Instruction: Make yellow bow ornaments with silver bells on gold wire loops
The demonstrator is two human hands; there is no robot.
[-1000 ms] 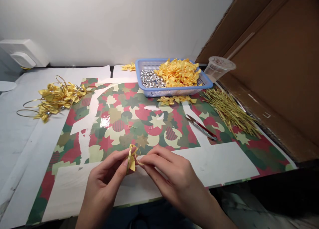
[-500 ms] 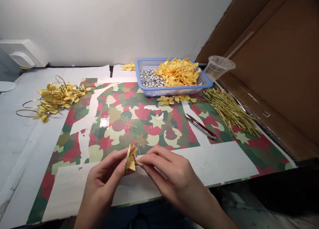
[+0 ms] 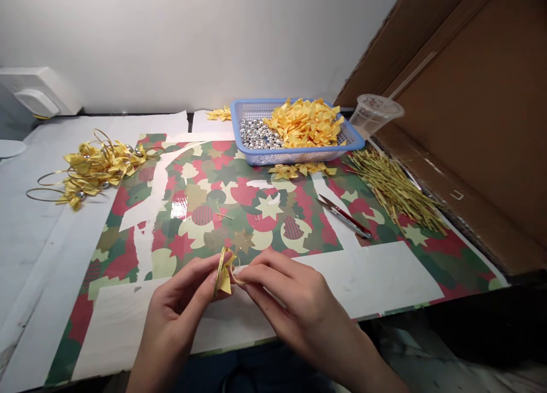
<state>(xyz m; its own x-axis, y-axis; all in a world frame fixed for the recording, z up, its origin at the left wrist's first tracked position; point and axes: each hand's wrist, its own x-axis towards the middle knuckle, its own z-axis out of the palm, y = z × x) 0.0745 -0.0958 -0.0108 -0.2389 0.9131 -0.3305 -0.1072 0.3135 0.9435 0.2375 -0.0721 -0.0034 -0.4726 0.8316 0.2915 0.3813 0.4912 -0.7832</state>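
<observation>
Near the front of the table, my left hand (image 3: 186, 299) pinches a yellow ribbon bow (image 3: 225, 282) together with a looped gold cord (image 3: 219, 270) between thumb and fingers. Just to the right, my right hand (image 3: 290, 293) is closed on a thin pale cord end (image 3: 236, 278), which curves out from the bow. Both hands are close together, fingertips almost meeting. Whether a bell sits behind the bow is hidden by the fingers.
A blue basket (image 3: 299, 152) at the back holds yellow bows (image 3: 307, 122) and silver bells (image 3: 256, 134). Scissors-like thread snips (image 3: 345, 216) and gold cords (image 3: 397, 191) lie right. Bows with bells and cord loops (image 3: 102, 165) lie left. A plastic cup (image 3: 374, 117) leans near cardboard (image 3: 470, 125).
Almost nothing differs. Both hands keep the same grip, and the pale cord between them curves slightly differently.
</observation>
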